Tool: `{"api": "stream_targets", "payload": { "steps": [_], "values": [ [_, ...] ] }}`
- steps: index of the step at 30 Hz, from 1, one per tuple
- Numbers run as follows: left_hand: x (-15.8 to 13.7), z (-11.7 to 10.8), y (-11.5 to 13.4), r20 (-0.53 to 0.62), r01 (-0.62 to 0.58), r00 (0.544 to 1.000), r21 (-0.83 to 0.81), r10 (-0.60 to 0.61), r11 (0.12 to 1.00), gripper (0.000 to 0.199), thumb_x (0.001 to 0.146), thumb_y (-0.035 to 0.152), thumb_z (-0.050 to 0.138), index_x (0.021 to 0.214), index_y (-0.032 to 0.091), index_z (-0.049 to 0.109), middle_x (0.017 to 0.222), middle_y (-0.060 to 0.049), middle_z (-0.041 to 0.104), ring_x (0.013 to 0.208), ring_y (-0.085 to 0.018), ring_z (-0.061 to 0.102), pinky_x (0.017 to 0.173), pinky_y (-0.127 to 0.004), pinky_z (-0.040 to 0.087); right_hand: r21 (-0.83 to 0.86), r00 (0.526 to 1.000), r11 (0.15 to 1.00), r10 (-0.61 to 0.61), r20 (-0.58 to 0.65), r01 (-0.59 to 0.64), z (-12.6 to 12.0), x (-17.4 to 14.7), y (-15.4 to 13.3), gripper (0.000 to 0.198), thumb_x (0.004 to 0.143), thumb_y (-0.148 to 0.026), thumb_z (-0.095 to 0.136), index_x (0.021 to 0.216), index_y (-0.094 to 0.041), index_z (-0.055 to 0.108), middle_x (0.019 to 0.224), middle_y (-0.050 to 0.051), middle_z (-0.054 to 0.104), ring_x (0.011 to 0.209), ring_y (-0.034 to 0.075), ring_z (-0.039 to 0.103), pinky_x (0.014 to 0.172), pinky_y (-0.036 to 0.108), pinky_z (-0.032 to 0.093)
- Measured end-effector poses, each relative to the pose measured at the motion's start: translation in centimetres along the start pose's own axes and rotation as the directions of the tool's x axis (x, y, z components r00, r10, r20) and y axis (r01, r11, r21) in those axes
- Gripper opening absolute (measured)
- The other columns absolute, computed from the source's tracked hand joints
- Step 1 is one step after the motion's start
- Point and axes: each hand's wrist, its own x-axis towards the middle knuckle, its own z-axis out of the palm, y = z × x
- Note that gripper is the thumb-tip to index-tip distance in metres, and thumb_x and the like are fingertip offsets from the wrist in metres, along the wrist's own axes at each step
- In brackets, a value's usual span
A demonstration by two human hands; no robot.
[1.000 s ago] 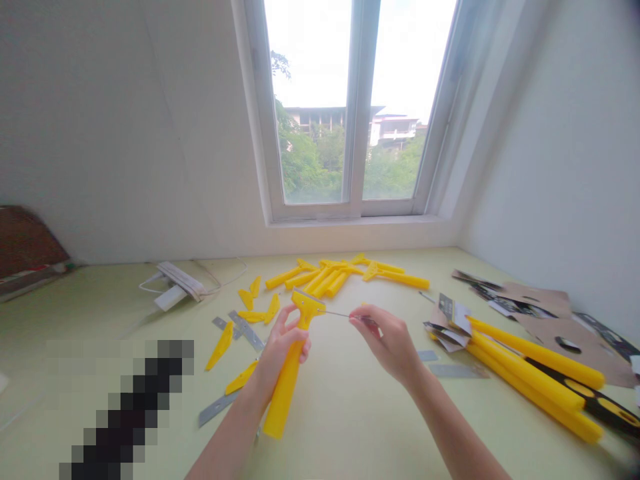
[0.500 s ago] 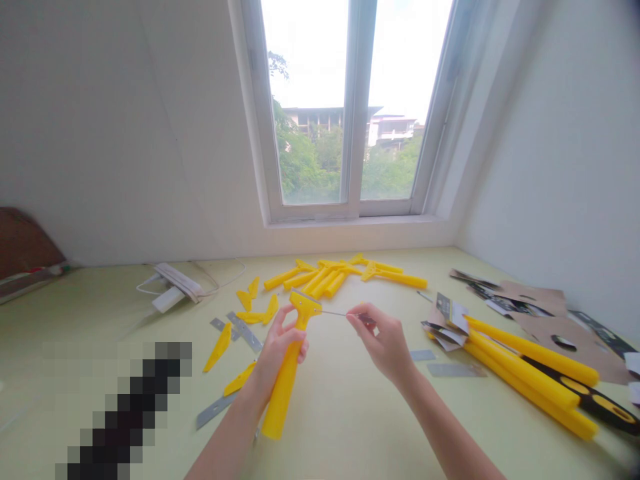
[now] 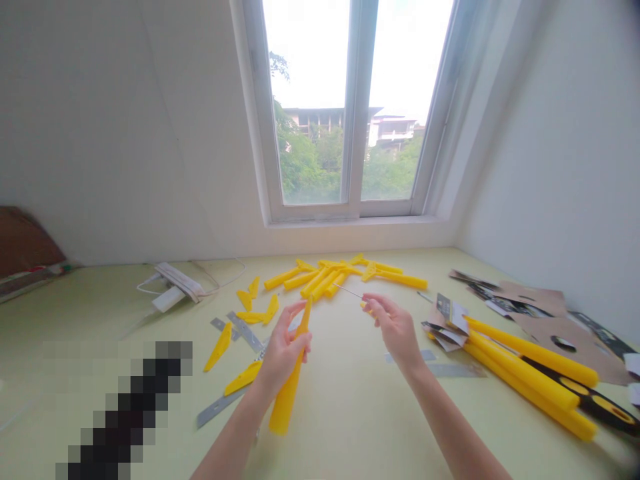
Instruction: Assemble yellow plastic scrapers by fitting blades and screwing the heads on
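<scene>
My left hand (image 3: 284, 347) is wrapped round the yellow handle of a scraper (image 3: 286, 403). The scraper is turned edge-on, its narrow head pointing up and away from me. To the right, my right hand (image 3: 395, 327) pinches a screwdriver (image 3: 349, 291), whose thin metal shaft points left and is apart from the scraper. A small yellow piece (image 3: 369, 307) shows at the right fingertips; I cannot make out what it is. Left of my left hand lie loose yellow covers (image 3: 219, 347) and flat grey blades (image 3: 245, 331).
Several yellow scraper bodies (image 3: 325, 279) lie below the window. At right are long yellow-handled scrapers (image 3: 530, 373) with card sleeves, flattened cardboard (image 3: 540, 333) and more blades (image 3: 455, 370). A white power strip (image 3: 179, 283) with a cable sits at back left.
The screwdriver tip has come away from the scraper's head, and its shaft now tilts upward. My left hand has rotated the scraper from face-on to edge-on.
</scene>
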Motion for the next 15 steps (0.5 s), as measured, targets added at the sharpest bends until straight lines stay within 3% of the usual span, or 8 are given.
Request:
{"api": "stream_targets", "payload": {
  "steps": [2,5,7,11,15],
  "values": [
    [-0.2,0.0,-0.1,0.047,-0.136,0.99,0.189,0.13,0.972,0.046,0.067,0.015,0.051,0.111,0.028,0.048,0.122,-0.006,0.044,0.058,-0.007,0.052,0.047,-0.021,0.042,-0.092,0.999,0.996,0.022,0.026,-0.019,0.2,0.2,0.6,0.032,0.08,-0.038,0.044,0.095,-0.018,0.064,0.079,0.006,0.068,0.071,0.019,0.061,0.059,0.027,0.046],
    [-0.6,-0.1,-0.2,0.162,-0.348,0.937,0.43,0.308,0.833,0.043,0.071,0.012,0.048,0.11,0.03,0.053,0.121,-0.005,0.044,0.092,-0.018,0.053,0.067,-0.026,0.046,-0.191,0.996,0.982,0.032,0.084,-0.016,0.7,0.2,1.3,0.031,0.078,-0.033,0.045,0.097,-0.018,0.065,0.088,0.007,0.069,0.079,0.021,0.062,0.07,0.031,0.047],
    [-0.8,-0.1,-0.3,0.236,-0.428,0.904,0.503,0.356,0.751,0.046,0.073,0.01,0.045,0.113,0.032,0.052,0.12,-0.004,0.042,0.098,-0.018,0.051,0.075,-0.029,0.045,-0.237,0.992,0.971,0.026,0.126,0.005,1.0,0.2,1.7,0.031,0.078,-0.03,0.044,0.097,-0.018,0.065,0.094,0.007,0.068,0.082,0.02,0.062,0.072,0.031,0.047],
    [-0.8,-0.1,-0.6,0.288,-0.469,0.883,0.538,0.371,0.7,0.049,0.074,0.008,0.043,0.116,0.032,0.049,0.119,-0.004,0.04,0.093,-0.016,0.054,0.082,-0.031,0.044,-0.315,0.981,0.947,0.003,0.193,0.059,1.4,0.2,2.2,0.031,0.078,-0.026,0.042,0.096,-0.019,0.066,0.094,0.005,0.068,0.084,0.019,0.062,0.074,0.029,0.047],
    [-0.8,0.1,-0.5,0.196,-0.405,0.913,0.518,0.357,0.753,0.042,0.075,0.012,0.046,0.113,0.029,0.051,0.119,-0.005,0.043,0.096,-0.018,0.053,0.078,-0.031,0.046,-0.339,0.975,0.938,-0.001,0.221,0.078,1.5,0.1,2.6,0.031,0.076,-0.022,0.042,0.094,-0.02,0.067,0.094,0.005,0.068,0.089,0.019,0.061,0.074,0.029,0.046]
  ]
}}
